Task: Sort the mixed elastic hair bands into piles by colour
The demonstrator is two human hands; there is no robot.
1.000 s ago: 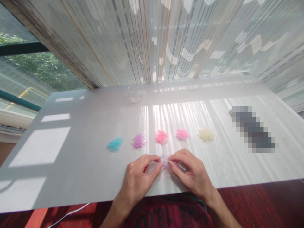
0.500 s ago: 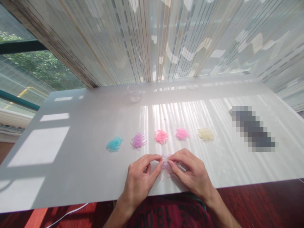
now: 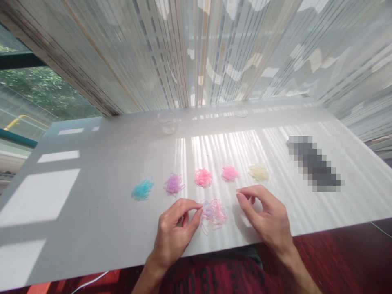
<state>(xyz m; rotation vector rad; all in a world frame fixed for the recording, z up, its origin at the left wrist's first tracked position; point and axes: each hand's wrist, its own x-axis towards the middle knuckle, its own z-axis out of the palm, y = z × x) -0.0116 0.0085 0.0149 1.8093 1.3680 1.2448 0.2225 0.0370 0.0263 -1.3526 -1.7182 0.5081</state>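
A loose pile of mixed pink, lilac and bluish rubber bands (image 3: 216, 213) lies on the white table in front of me. My left hand (image 3: 180, 222) is at its left edge, thumb and forefinger pinched together; what is between them is too small to make out. To the right of the pile, my right hand (image 3: 266, 212) hovers in a pinch, its fingertips below the pale yellow bands (image 3: 259, 172). Whatever those fingertips hold is hidden. Single-colour heaps form a row behind: turquoise bands (image 3: 142, 189), purple bands (image 3: 174, 183), coral-pink bands (image 3: 203, 178) and pink bands (image 3: 229, 173).
A clear round container (image 3: 168, 122) stands at the back of the white table (image 3: 107, 212), with a clear round lid (image 3: 240, 112) to its right. A dark blurred-out object (image 3: 315, 163) lies at right. Striped curtains (image 3: 183, 53) hang along the far edge.
My hands were together over the mixed pile and have parted. The right hand has moved right and slightly up, uncovering the pile; the left stays beside it. The view has shifted slightly.
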